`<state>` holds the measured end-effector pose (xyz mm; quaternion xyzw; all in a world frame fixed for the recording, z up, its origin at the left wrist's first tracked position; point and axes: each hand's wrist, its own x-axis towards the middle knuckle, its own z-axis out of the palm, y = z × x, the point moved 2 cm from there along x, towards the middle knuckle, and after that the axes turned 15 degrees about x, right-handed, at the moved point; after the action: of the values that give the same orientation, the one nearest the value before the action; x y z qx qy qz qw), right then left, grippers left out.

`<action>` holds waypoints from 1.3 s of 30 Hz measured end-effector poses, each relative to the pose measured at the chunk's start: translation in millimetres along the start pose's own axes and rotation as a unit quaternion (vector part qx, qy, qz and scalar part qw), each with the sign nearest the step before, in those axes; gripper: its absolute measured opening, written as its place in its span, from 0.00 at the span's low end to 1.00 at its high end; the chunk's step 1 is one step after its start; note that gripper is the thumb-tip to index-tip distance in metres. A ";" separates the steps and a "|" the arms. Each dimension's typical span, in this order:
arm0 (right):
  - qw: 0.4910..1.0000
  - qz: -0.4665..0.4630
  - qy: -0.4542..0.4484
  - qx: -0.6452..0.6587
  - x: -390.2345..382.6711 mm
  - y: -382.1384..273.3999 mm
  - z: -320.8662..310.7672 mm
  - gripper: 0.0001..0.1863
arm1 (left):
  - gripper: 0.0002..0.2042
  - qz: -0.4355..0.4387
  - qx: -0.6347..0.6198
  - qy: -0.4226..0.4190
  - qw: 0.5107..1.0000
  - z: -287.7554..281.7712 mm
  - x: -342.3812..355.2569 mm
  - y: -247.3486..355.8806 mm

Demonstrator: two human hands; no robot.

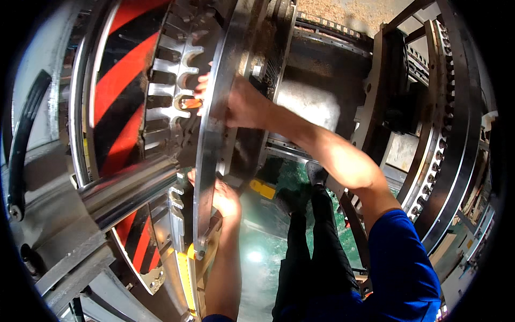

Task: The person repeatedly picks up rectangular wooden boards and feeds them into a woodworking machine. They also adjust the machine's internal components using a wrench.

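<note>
A long, upright metal bar point(206, 145) crosses in front of both my hands and hides parts of them. My right hand point(244, 102) reaches behind it from the right. Its curled fingertips come out on the left side, closed on a short orange piece point(191, 103) beside a row of silver fork-shaped holders point(170, 67). Lower down, my left hand point(228, 201) is behind the same bar. One fingertip shows to its left, near the end of a thick polished metal cylinder point(134, 190); most of the left fingers are hidden.
Red and black striped panels point(126, 80) stand left of the holders. On the right, a dark machine frame point(466, 134) carries a rail of holders. Wood shavings point(343, 16) lie at the far end. A yellow block point(263, 188) rests by the green floor point(257, 231), near my feet.
</note>
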<state>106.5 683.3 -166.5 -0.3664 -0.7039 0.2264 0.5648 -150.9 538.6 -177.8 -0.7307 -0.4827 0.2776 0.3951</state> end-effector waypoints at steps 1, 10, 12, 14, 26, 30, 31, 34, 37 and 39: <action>1.000 -0.001 -0.006 0.009 2.0 2.5 1.3 0.21 | 0.20 0.013 0.040 -0.009 0.999 -1.8 3.6 -2.9; 0.998 0.007 -0.056 0.008 12.4 -3.1 -7.0 0.20 | 0.20 0.024 0.198 -0.120 0.973 5.7 8.0 5.8; 1.000 -0.014 0.000 -0.002 11.0 -10.2 -3.4 0.20 | 0.19 0.008 0.186 -0.134 0.973 11.7 10.3 9.0; 0.997 -0.033 0.074 0.014 12.4 -28.3 -8.2 0.21 | 0.19 -0.082 -0.098 -0.098 0.987 30.2 2.9 9.3; 0.997 -0.016 -0.017 0.074 0.7 38.2 16.3 0.22 | 0.17 -0.115 -0.247 -0.098 0.957 12.1 4.0 1.9; 0.998 -0.024 0.005 0.051 2.1 15.4 17.1 0.17 | 0.16 -0.151 -0.192 0.068 0.967 11.4 13.0 -2.2; 0.999 -0.028 0.035 0.026 0.0 7.3 15.8 0.17 | 0.16 -0.184 -0.277 0.072 0.940 24.2 12.1 3.3; 0.989 -0.036 0.142 -0.034 -8.2 -9.2 17.6 0.16 | 0.21 -0.281 -0.494 0.062 0.821 10.3 20.3 11.6; 0.985 -0.001 0.170 -0.041 -5.7 -24.9 15.9 0.11 | 0.25 -0.241 -0.395 0.069 0.884 -2.7 28.1 2.8; 0.978 0.004 0.206 -0.035 -6.4 -25.3 16.0 0.06 | 0.25 -0.182 -0.337 0.088 0.920 -18.9 28.0 -3.5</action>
<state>85.2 664.0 -156.1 -0.4275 -0.5786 0.1231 0.6836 -127.0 559.5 -165.4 -0.7418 -0.6356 -0.0432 0.2096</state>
